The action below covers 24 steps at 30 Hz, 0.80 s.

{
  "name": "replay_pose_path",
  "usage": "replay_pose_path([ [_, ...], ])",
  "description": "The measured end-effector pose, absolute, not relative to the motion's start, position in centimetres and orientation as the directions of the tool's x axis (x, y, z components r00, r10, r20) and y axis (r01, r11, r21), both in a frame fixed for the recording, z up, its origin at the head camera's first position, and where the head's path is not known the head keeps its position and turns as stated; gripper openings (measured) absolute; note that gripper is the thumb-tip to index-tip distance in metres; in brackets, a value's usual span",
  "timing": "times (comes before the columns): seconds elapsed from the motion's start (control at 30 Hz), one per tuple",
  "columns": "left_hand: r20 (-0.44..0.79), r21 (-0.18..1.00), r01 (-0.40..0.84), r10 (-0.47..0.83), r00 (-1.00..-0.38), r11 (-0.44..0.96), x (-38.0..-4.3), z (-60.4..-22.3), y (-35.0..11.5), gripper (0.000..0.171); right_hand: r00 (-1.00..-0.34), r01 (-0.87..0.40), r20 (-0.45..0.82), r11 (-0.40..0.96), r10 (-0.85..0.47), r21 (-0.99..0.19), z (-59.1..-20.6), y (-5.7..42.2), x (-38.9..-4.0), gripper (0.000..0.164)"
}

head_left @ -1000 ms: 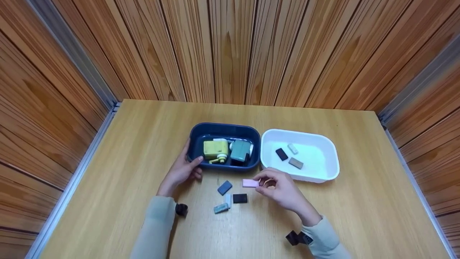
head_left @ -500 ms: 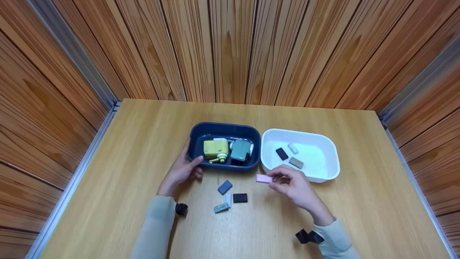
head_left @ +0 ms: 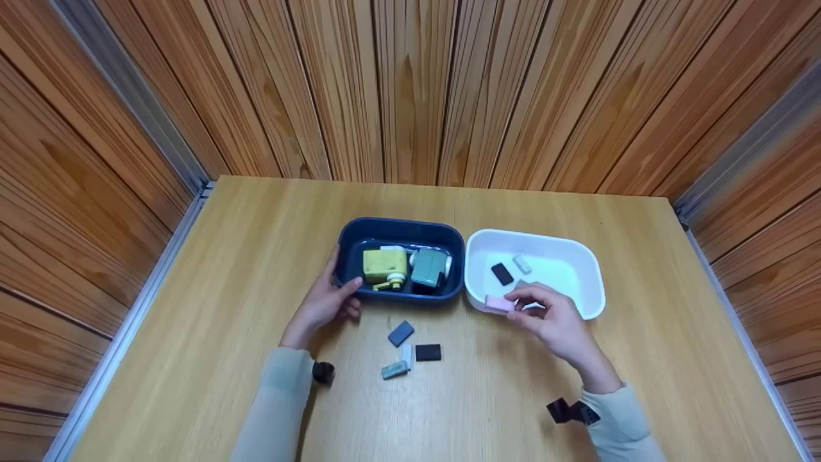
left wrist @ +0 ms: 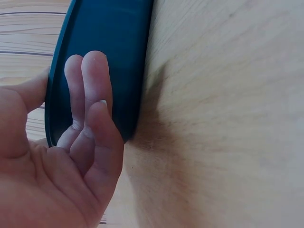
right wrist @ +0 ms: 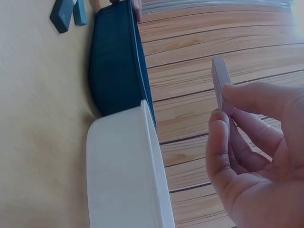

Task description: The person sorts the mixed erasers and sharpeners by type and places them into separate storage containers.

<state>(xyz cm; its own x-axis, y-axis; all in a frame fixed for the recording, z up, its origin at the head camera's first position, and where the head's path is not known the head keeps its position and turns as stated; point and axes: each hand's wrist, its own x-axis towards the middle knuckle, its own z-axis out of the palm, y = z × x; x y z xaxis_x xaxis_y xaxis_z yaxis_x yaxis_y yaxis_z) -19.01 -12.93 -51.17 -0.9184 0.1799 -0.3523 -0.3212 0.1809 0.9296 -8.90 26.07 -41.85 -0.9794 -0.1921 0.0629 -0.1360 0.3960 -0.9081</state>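
Observation:
My right hand (head_left: 553, 323) pinches a flat pink eraser (head_left: 498, 303) between thumb and fingers, above the near rim of the white tub (head_left: 580, 282). In the right wrist view the eraser (right wrist: 219, 76) stands out from the fingertips, higher than the tub's rim. My left hand (head_left: 322, 305) grips the near left corner of the navy tub (head_left: 401, 226), its thumb over the rim and fingers along the outer wall. In this tub lie a yellow crank pencil sharpener (head_left: 383, 264) and a teal one (head_left: 428, 267).
The white tub holds a black block (head_left: 501, 274), a pale block (head_left: 522, 264) and a grey block, partly hidden by my hand. On the table lie a blue block (head_left: 401, 333), a black block (head_left: 428, 353), a white block (head_left: 406, 355) and a teal block (head_left: 394, 370).
My right hand has carried the pink eraser rightward and away from me, from over the table to the white tub's near edge. My left hand stays at the navy tub.

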Motion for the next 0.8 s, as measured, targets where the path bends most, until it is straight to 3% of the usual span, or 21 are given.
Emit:
replay_pose_path([
  [0.23, -0.377, 0.923, -0.348, 0.199, -0.904, 0.167, -19.0, -50.7, -12.9, 0.085, -0.98, -0.139, 0.054, 0.468, -0.19, -0.873, -41.3, 26.6, -9.9, 0.023],
  [0.47, -0.37, 0.924, -0.341, 0.185, -0.91, 0.172, -19.0, -51.2, -13.0, 0.082, -0.985, -0.11, 0.022, 0.518, -0.173, -0.848, -43.4, 28.7, -13.0, 0.024],
  [0.8, -0.36, 0.929, -0.331, 0.188, -0.914, 0.168, -19.1, -51.3, -12.9, 0.083, -0.984, -0.079, -0.029, 0.581, -0.174, -0.81, -41.9, 29.2, -16.3, 0.026],
])
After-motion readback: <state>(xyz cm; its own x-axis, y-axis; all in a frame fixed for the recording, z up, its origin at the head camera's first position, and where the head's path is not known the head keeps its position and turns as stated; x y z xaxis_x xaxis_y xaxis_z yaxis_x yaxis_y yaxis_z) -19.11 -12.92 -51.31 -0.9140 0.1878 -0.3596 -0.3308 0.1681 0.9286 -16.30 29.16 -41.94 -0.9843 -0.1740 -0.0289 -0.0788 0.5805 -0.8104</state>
